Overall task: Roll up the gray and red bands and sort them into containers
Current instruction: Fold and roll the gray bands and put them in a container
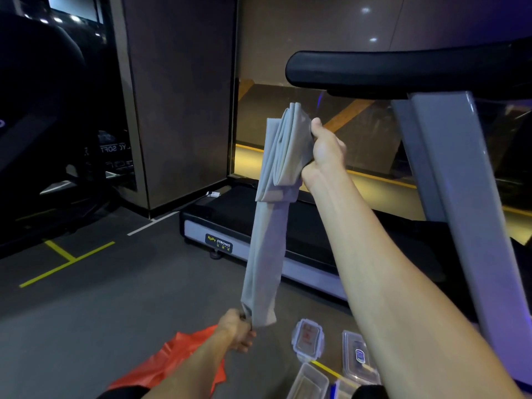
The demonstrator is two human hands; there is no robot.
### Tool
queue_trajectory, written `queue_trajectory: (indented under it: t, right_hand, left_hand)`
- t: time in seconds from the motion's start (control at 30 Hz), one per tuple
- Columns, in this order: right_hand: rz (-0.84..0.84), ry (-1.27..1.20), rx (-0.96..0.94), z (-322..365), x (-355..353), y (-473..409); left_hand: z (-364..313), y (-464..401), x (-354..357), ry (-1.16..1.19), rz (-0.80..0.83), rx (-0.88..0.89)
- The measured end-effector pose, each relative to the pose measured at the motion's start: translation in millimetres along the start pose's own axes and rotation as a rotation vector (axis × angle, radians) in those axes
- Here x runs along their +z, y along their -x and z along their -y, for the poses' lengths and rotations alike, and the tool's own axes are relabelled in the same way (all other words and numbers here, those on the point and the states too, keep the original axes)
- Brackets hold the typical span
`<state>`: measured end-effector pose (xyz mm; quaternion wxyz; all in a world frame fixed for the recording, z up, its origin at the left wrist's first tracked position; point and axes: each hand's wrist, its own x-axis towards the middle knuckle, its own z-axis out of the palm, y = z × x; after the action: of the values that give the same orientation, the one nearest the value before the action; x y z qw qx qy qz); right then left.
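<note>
Right hand is up high, fingers wrapped round the folded top of the long gray stretchy band. Left hand pinches its bottom end down low, pulling it taut. Crumpled red band lies on the floor by the treadmill; clear plastic containers and what look like their lids sit near its edge.

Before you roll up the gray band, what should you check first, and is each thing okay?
1. Right hand grips the folded top of the gray band: ok.
2. Left hand pinches the bottom end: ok.
3. Band hangs straight, no twist: cannot tell.
4. Open containers within reach on the floor: ok.
5. Lids off: ok.
6. Red band rolled: not ok, it lies crumpled on the floor.
</note>
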<state>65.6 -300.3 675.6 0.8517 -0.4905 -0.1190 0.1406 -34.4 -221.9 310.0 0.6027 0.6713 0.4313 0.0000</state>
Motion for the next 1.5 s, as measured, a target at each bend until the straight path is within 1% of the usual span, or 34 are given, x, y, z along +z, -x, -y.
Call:
queue_trajectory:
  t: [0.07,0.17,0.23,0.3,0.33,0.4,0.47,0.5,0.57,0.63,0.77,0.87,0.93,1.03,1.1,1.17,1.27,1.33,1.43,1.5]
  right_hand:
    - [0.004,-0.019,-0.007,-2.7,2.7,-1.8]
    - [0.015,-0.02,-0.017,-4.0,9.2,-2.6]
    - [0.026,0.004,-0.014,-3.5,13.6,-2.6]
    - [0.035,0.018,-0.014,-2.0,17.6,-2.1]
    - [0.037,0.027,-0.013,-1.0,19.6,-1.5]
    - [0.043,0.035,-0.015,1.4,23.7,-0.6]
    - [0.057,0.033,-0.021,2.9,27.4,-0.2]
    - [0.064,0.034,-0.024,2.9,29.1,-0.3]
    - [0.071,0.033,-0.034,1.5,31.4,-1.7]
    - [0.071,0.035,-0.034,-0.8,32.8,-3.6]
    - [0.057,0.042,-0.046,-5.9,33.3,-7.6]
    - [0.053,0.03,-0.063,-7.8,31.4,-8.2]
    - [0.055,0.024,-0.079,-7.4,29.7,-7.4]
    - [0.045,0.041,-0.095,-6.2,28.0,-4.0]
    - [0.036,0.046,-0.11,-5.4,28.5,-1.2]
    - [0.031,0.062,-0.127,-4.0,29.8,2.2]
    - [0.021,0.08,-0.148,0.2,31.4,8.7]
    - [0.018,0.087,-0.152,1.9,32.3,12.8]
    - [0.003,0.098,-0.163,0.0,32.7,19.6]
    - [-0.01,0.092,-0.174,-3.0,32.4,22.8]
  left_hand:
    - [-5.8,-5.1,-8.4,-0.08,-0.011,0.044]
    - [-13.3,-14.2,-22.1,-0.298,-0.069,0.22]
    - [-21.4,-14.7,-28.0,-0.277,-0.064,0.292]
    - [-25.5,-22.9,-33.2,-0.189,-0.076,0.286]
    - [-25.9,-27.2,-36.4,-0.128,-0.067,0.248]
    - [-25.0,-30.9,-42.0,-0.08,-0.047,0.133]
    - [-24.3,-30.4,-46.9,-0.067,-0.091,0.072]
    - [-25.7,-31.9,-50.2,-0.089,-0.132,0.106]
    - [-33.0,-32.4,-54.0,-0.128,-0.182,0.239]
    - [-48.9,-22.9,-57.2,-0.05,-0.136,0.374]
    - [-95.2,18.6,-67.1,0.239,-0.031,0.619]
    - [-128.8,44.8,-78.9,0.358,0.048,0.788]
    - [-145.6,59.4,-84.4,0.347,0.036,0.881]
    - [-153.4,69.5,-84.4,0.209,-0.078,0.993]
    - [-153.5,70.6,-81.9,0.132,-0.177,1.02]
    - [-153.8,71.6,-80.9,0.114,-0.274,1.049]
    - [-153.0,74.7,-82.8,0.062,-0.355,1.043]
    - [-150.5,78.5,-85.2,0.029,-0.367,1.015]
    - [-149.1,84.6,-90.5,0.076,-0.339,0.968]
    - [-147.4,90.3,-92.7,0.108,-0.292,0.937]
